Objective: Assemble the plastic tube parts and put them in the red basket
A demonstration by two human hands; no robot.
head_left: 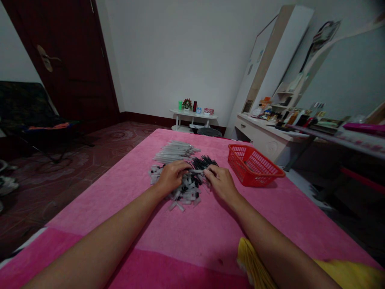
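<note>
Between my two hands is a slim whitish tube (197, 171) that looks like a pen barrel, lying roughly level. My left hand (173, 176) pinches its left end, and my right hand (221, 182) grips the right end with thumb and fingers. Under and in front of the hands spreads a heap of small clear and black pieces (188, 196) that look like pen caps. Beyond my left hand lies a stack of long whitish pen barrels (176, 151). A bunch of thin dark sticks, perhaps refills (204, 161), sits just behind the held tube.
A red plastic basket (255, 166) stands at the right on the pink cloth (126, 200) covering the table. Yellow fabric (255, 261) lies by my right forearm. Farther off are a small white side table (192, 114), a cluttered dresser (267, 132) and a dark chair (30, 108).
</note>
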